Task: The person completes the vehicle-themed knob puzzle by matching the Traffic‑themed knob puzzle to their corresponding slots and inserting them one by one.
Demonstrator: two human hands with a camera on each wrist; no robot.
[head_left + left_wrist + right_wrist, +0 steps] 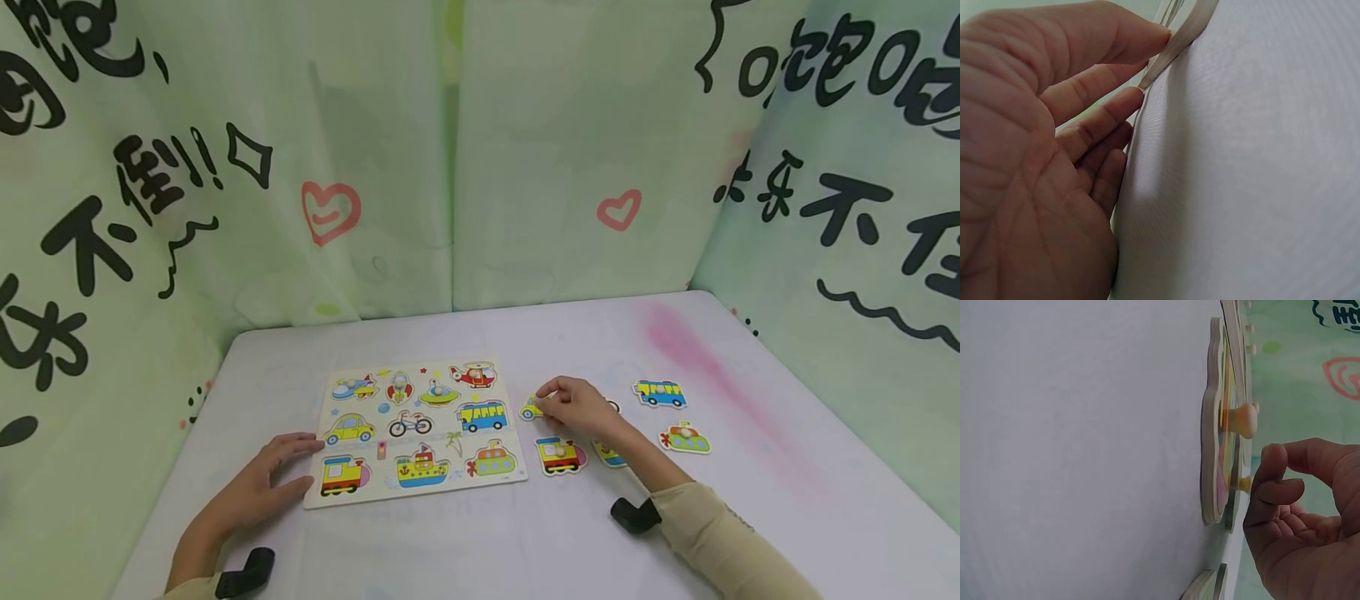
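My right hand (573,404) pinches the yellow car puzzle piece (528,410) just off the puzzle board's right edge. The fingers cover the piece's right part. In the right wrist view, thumb and forefinger meet beyond the train piece (1211,450) and its wooden knob (1244,420). At the left edge of the puzzle board (461,483), my left hand (258,483) touches the rim, fingers extended and thumb apart. The left wrist view shows the thumb tip and a fingertip of that hand (1054,144) at the board's pale edge (1179,37).
Right of the board lie a train piece (561,456), a boat piece (609,452) partly behind my forearm, a blue bus piece (660,393) and a submarine piece (685,438). A white cloth covers the table (450,550). Printed green curtains (525,167) enclose its back and sides.
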